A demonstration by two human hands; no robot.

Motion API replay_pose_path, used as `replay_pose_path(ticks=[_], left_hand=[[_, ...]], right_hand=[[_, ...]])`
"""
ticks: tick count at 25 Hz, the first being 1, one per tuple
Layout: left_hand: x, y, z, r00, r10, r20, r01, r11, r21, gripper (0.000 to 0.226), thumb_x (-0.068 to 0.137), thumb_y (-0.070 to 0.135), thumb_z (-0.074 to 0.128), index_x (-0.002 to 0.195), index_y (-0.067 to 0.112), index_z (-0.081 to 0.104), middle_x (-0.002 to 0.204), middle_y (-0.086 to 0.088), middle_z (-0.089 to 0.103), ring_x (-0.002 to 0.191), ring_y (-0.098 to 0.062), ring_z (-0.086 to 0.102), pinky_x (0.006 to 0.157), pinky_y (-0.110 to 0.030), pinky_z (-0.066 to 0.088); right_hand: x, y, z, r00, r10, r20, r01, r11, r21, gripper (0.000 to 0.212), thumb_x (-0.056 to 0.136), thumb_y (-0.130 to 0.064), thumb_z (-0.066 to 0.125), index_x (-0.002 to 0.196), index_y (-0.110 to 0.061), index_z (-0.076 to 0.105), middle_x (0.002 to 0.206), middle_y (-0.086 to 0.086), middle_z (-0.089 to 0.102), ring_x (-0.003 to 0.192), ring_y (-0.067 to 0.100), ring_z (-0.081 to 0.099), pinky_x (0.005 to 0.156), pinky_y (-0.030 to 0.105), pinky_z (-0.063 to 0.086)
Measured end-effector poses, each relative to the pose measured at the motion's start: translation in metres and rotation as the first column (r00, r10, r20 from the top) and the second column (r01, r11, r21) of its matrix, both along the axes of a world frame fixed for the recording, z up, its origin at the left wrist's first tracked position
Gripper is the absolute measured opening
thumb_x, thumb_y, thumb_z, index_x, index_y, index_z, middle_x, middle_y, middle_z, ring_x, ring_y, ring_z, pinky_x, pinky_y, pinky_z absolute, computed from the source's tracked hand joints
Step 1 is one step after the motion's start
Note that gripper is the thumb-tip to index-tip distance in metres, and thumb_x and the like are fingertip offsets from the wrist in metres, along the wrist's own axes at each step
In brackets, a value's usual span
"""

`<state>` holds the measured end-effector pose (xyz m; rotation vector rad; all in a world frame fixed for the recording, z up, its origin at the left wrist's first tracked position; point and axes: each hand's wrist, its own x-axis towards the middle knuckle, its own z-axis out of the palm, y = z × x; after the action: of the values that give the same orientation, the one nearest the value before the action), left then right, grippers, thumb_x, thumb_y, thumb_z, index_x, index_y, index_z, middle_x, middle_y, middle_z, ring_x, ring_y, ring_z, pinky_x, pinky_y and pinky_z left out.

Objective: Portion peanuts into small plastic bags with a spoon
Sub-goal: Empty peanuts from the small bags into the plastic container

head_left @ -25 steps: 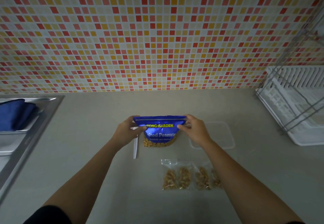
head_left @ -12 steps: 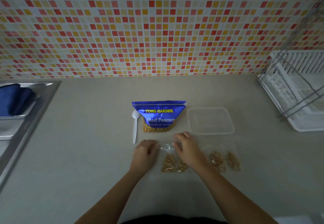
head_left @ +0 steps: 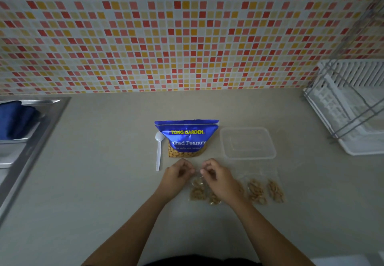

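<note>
A blue Tong Garden salted peanuts pouch (head_left: pixel 187 136) stands on the counter with a white plastic spoon (head_left: pixel 159 151) lying just left of it. In front of the pouch, my left hand (head_left: pixel 176 177) and my right hand (head_left: pixel 218 179) pinch the top edge of a small clear bag of peanuts (head_left: pixel 198 192) from both sides. The bag's right part is hidden under my right hand. Another small clear bag holding peanuts (head_left: pixel 265 191) lies flat to the right of my hands.
A clear plastic container (head_left: pixel 247 143) sits right of the pouch. A white dish rack (head_left: pixel 349 107) fills the right side. A steel sink (head_left: pixel 22 141) with a blue cloth (head_left: pixel 14 118) is at the left. A tiled wall backs the counter.
Both hands let go of the pouch's top and came back toward me, down to the small bag. They have closed together on its top edge. The camera view shifted as well.
</note>
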<state>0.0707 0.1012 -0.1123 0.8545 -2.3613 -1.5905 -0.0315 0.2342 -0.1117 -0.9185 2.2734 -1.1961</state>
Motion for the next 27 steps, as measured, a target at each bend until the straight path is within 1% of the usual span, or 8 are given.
replay_pose_path(ticks=[3, 7, 11, 13, 16, 19, 24, 27], left_hand=[[0.003, 0.002, 0.004, 0.994, 0.098, -0.046, -0.084, 0.964, 0.253, 0.006, 0.082, 0.007, 0.066, 0.081, 0.012, 0.064, 0.060, 0.007, 0.068, 0.058, -0.002, 0.060, 0.060, -0.017, 0.048], [0.006, 0.001, 0.007, 0.999, 0.028, 0.016, -0.029, 0.994, 0.101, 0.004, 0.079, 0.017, 0.071, 0.079, 0.020, 0.069, 0.068, -0.001, 0.071, 0.059, -0.006, 0.063, 0.066, -0.023, 0.052], [0.002, 0.005, 0.014, 0.995, -0.067, 0.072, 0.076, 0.990, -0.121, 0.005, 0.081, 0.025, 0.068, 0.079, 0.021, 0.071, 0.064, 0.008, 0.066, 0.057, 0.003, 0.058, 0.060, -0.011, 0.042], [0.000, 0.006, 0.015, 0.990, -0.089, 0.110, 0.110, 0.974, -0.197, 0.009, 0.083, 0.025, 0.065, 0.081, 0.019, 0.071, 0.069, 0.003, 0.068, 0.061, -0.003, 0.056, 0.064, -0.020, 0.043], [-0.003, 0.008, 0.013, 0.980, -0.104, 0.171, 0.152, 0.942, -0.299, 0.012, 0.085, 0.027, 0.060, 0.084, 0.018, 0.069, 0.081, -0.003, 0.071, 0.075, -0.020, 0.059, 0.071, -0.030, 0.047], [-0.001, 0.007, 0.013, 0.981, -0.045, 0.188, 0.112, 0.926, -0.361, 0.013, 0.085, 0.032, 0.059, 0.085, 0.022, 0.067, 0.086, 0.001, 0.071, 0.083, -0.021, 0.061, 0.076, -0.035, 0.050], [0.009, 0.000, 0.010, 0.977, 0.019, 0.214, 0.061, 0.932, -0.358, 0.011, 0.083, 0.034, 0.062, 0.083, 0.024, 0.067, 0.085, 0.003, 0.071, 0.083, -0.019, 0.063, 0.077, -0.034, 0.051], [0.011, -0.004, 0.012, 0.984, 0.093, 0.150, -0.055, 0.970, -0.236, 0.011, 0.079, 0.028, 0.070, 0.073, 0.020, 0.067, 0.073, 0.001, 0.069, 0.069, -0.012, 0.061, 0.069, -0.022, 0.048]], right_hand=[[0.004, 0.000, -0.005, 0.951, -0.128, 0.282, 0.160, 0.983, -0.094, 0.013, 0.083, -0.013, 0.066, 0.086, -0.025, 0.064, 0.079, -0.011, 0.069, 0.070, -0.007, 0.063, 0.073, 0.015, 0.047], [0.011, 0.003, -0.006, 0.915, -0.174, 0.364, 0.229, 0.967, -0.113, 0.015, 0.082, -0.013, 0.068, 0.078, -0.028, 0.068, 0.077, -0.009, 0.072, 0.068, -0.001, 0.065, 0.072, 0.020, 0.050], [0.014, 0.000, -0.001, 0.950, -0.155, 0.271, 0.190, 0.976, -0.110, 0.007, 0.082, -0.013, 0.067, 0.081, -0.018, 0.072, 0.073, -0.013, 0.069, 0.066, -0.006, 0.063, 0.068, 0.009, 0.046], [0.017, -0.002, 0.001, 0.969, -0.158, 0.192, 0.176, 0.981, -0.079, 0.006, 0.083, -0.014, 0.066, 0.083, -0.013, 0.072, 0.071, -0.009, 0.069, 0.067, -0.005, 0.063, 0.064, 0.007, 0.045], [0.021, -0.004, 0.001, 0.974, -0.206, 0.098, 0.210, 0.977, -0.027, 0.006, 0.083, -0.016, 0.065, 0.082, -0.014, 0.071, 0.074, -0.001, 0.072, 0.066, 0.006, 0.063, 0.068, 0.021, 0.047], [0.021, -0.007, 0.003, 0.968, -0.248, 0.047, 0.249, 0.968, -0.009, 0.007, 0.083, -0.016, 0.065, 0.080, -0.013, 0.070, 0.075, 0.004, 0.072, 0.066, 0.012, 0.062, 0.066, 0.025, 0.045], [0.020, -0.005, 0.000, 0.966, -0.256, 0.026, 0.257, 0.966, -0.020, 0.007, 0.083, -0.015, 0.066, 0.080, -0.011, 0.070, 0.074, 0.003, 0.072, 0.064, 0.007, 0.059, 0.059, 0.009, 0.038], [0.017, -0.004, 0.001, 0.970, -0.239, 0.032, 0.240, 0.971, -0.024, 0.006, 0.082, -0.016, 0.066, 0.080, -0.012, 0.070, 0.068, -0.006, 0.066, 0.059, -0.006, 0.057, 0.059, 0.002, 0.038]])
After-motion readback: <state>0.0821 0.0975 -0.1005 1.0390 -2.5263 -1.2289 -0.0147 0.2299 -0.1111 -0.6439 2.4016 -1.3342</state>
